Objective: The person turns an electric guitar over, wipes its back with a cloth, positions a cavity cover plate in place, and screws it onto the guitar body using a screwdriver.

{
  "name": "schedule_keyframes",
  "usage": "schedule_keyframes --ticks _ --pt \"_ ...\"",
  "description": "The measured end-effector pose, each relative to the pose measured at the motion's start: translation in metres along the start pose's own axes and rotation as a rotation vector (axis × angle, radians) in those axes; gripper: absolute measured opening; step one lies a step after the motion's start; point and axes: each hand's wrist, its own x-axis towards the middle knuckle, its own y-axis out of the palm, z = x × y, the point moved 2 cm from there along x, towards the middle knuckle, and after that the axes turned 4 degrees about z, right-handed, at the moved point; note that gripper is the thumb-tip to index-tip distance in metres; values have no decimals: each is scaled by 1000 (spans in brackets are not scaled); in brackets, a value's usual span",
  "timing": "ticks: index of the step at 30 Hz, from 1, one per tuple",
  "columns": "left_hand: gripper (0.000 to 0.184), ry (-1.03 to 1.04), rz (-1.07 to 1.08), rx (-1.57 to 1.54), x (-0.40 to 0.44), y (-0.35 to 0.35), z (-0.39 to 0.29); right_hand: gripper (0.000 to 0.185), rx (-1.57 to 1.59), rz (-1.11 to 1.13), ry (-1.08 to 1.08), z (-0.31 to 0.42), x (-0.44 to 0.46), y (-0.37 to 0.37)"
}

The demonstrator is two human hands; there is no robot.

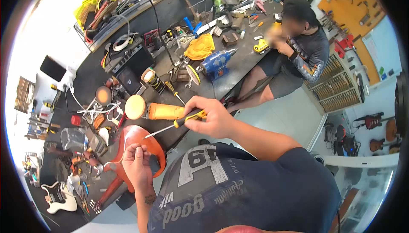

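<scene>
A dark workbench (pixel 175 135) curves through the workshop, crowded with tools and parts. Beyond its far end, an orange tool board (pixel 347 2) hangs on the wall, above a cabinet (pixel 334 92) with many narrow compartments.

Your right hand (pixel 211 117) closes around the yellow-and-black handle of a screwdriver (pixel 187 120). The shaft points toward your left side, and its tip lies over the reddish-brown guitar (pixel 128 137); you cannot confirm contact from this view. The guitar lies at the near edge of the bench, its neck directed away from the screwdriver.

Your left hand (pixel 138 163) is over the guitar body, thumb and fingertips pressed together. Whether they pinch a small part cannot be told.

Just beyond the guitar lies an orange power tool (pixel 165 111) with a round yellow pad (pixel 135 107). A second screwdriver (pixel 174 92) lies near it. Farther along are a blue bench motor (pixel 215 65) and a yellow cloth (pixel 200 47). A co-worker (pixel 307 45) sits across from you, hands raised.
</scene>
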Motion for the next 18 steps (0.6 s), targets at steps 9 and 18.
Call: schedule_keyframes --ticks 9,18 --pt "9 37 478 -158 -48 78 -129 9 632 -885 216 -82 -42 -66" --pt "4 -178 850 -11 -82 125 -278 12 602 -1054 397 -117 -103 -19"
